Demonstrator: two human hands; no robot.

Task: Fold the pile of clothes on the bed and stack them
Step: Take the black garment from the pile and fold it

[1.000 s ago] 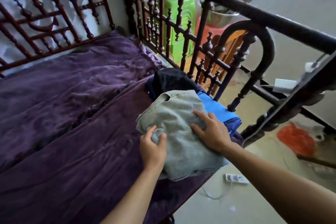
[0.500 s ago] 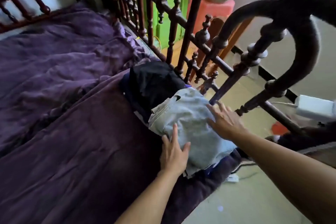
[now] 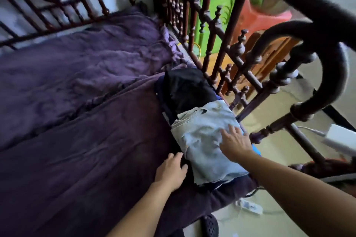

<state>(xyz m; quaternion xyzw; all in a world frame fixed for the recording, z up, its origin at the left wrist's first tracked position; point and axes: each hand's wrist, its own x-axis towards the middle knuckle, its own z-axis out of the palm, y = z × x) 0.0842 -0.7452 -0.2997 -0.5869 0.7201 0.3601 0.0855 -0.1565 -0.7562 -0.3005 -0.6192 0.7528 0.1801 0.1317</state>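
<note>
Resting flat on the folded grey garment (image 3: pixel 206 140), the right hand (image 3: pixel 236 145) has its fingers straight and spread. At its 8 o'clock the left hand (image 3: pixel 170 172) holds nothing, its fingers loose, just beside the garment's edge over the purple blanket (image 3: pixel 86 140). The grey garment tops a stack beside the wooden rail (image 3: pixel 240 63). A folded black garment (image 3: pixel 186 88) lies at its 11 o'clock.

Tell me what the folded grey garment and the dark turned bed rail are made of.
Folded grey garment: probably soft, matte cotton cloth; it creases and its edge frays. Dark turned bed rail: likely varnished wood; lathe-turned spindles, faint sheen.
</note>
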